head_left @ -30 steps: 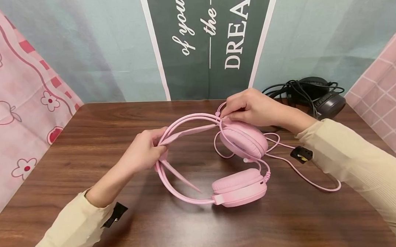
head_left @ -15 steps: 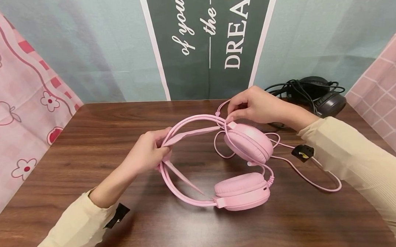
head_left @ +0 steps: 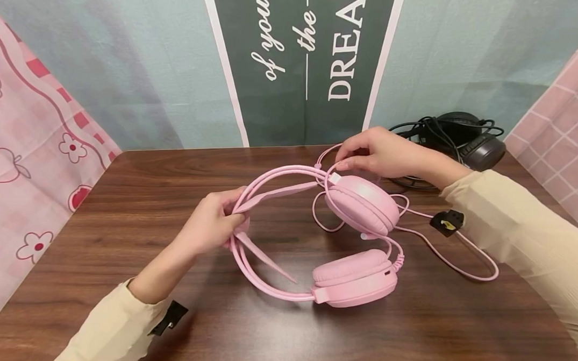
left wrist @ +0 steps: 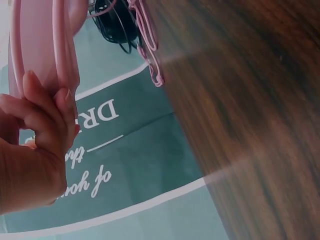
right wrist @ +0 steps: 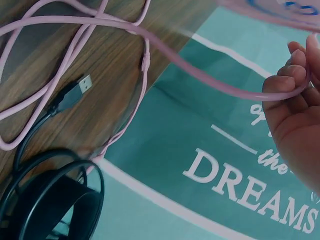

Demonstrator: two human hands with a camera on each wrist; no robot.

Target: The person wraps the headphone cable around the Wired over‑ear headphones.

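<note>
1. Pink headphones (head_left: 355,212): one pair, between my hands, over the middle of the bench (head_left: 172,169). Whether the near ear cup (head_left: 355,284) touches the wood, I cannot tell.
2. Lie: crown of the headband (head_left: 294,296) toward my left, both cups toward my right; long axis crosswise, angled slightly toward me at the cup end.
3. My left grip (head_left: 213,221): fingers and thumb closed round the crown, a hold that likely steadies both cups from one spot.
4. My right grip (head_left: 380,152): pinching the pink cable (right wrist: 240,93) just beyond the far ear cup (head_left: 367,196), presumably to manage the length lying across it.
5. Remaining cable: loose loops on the bench, partly below my right forearm; the slack probably allows the pinched length to move freely.
6. Black headphones (head_left: 481,150): far right corner, cord bundled about them, apparently parked clear of the work. Black USB plug (right wrist: 70,95) beside the pink loops.
7. Lettered banner (head_left: 310,115): hanging behind the bench.
</note>
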